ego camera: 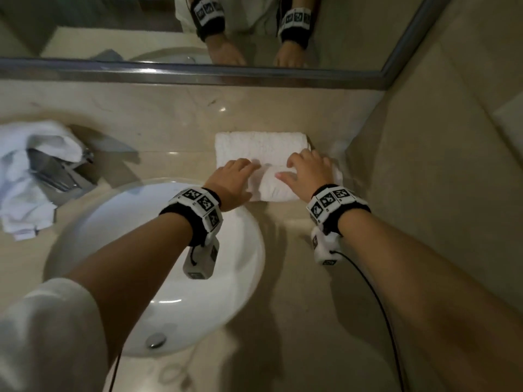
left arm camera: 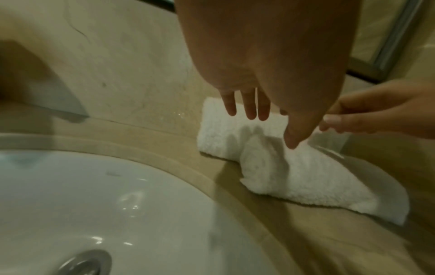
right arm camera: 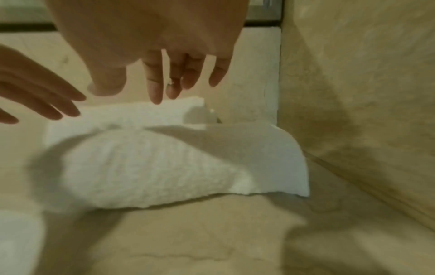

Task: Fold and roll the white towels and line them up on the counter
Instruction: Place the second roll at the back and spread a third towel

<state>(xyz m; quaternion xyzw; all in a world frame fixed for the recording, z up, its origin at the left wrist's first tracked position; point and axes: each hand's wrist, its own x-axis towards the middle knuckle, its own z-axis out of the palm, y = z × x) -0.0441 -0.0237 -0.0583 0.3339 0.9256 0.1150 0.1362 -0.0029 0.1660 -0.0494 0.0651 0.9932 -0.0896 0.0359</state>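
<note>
A folded white towel (ego camera: 260, 145) lies on the beige counter (ego camera: 297, 278) to the right of the sink, close to the corner wall. Its near end is turned up into a loose roll (ego camera: 271, 185). My left hand (ego camera: 235, 176) rests on the roll's left part with its fingers straight. My right hand (ego camera: 307, 172) lies on the right part, fingers spread. In the left wrist view my thumb touches the towel (left arm camera: 294, 176). In the right wrist view the fingers hang just over the towel (right arm camera: 141, 167). A crumpled white towel (ego camera: 25, 176) is draped at the faucet.
The white sink basin (ego camera: 93, 222) with its metal drain (ego camera: 155, 340) sits below my left arm. A chrome faucet (ego camera: 56, 171) stands at its left. The mirror (ego camera: 113, 24) runs along the back. A tiled side wall (ego camera: 438, 165) bounds the counter on the right.
</note>
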